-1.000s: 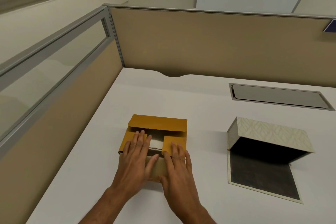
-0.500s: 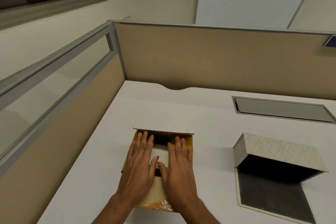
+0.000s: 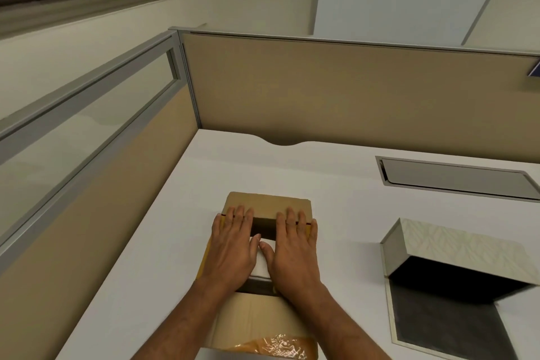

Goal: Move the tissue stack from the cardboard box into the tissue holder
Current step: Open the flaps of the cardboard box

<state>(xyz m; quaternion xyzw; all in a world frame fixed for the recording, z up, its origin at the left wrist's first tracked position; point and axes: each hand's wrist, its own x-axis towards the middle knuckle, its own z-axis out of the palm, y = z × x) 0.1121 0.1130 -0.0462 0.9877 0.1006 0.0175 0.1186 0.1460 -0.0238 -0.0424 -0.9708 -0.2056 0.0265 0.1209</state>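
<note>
Pressing flat hands into the open box

On the white surface (image 3: 181, 242) sits the cardboard box (image 3: 267, 203), tissue holder (image 3: 455, 251) well apart to its right. Left hand (image 3: 233, 245) and right hand (image 3: 295, 248) lie spread, palms down, each grip unclosed, flanking the white tissue stack (image 3: 261, 263) inside.

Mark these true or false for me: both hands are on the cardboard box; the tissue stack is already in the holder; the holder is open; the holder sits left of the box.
1. Both hands are on the cardboard box. True: left hand and right hand lie flat across its opened top.
2. The tissue stack is already in the tissue holder. False: the white stack shows between the hands, inside the box.
3. The holder is open. True.
4. The holder sits left of the box. False: it sits to the right.
</note>
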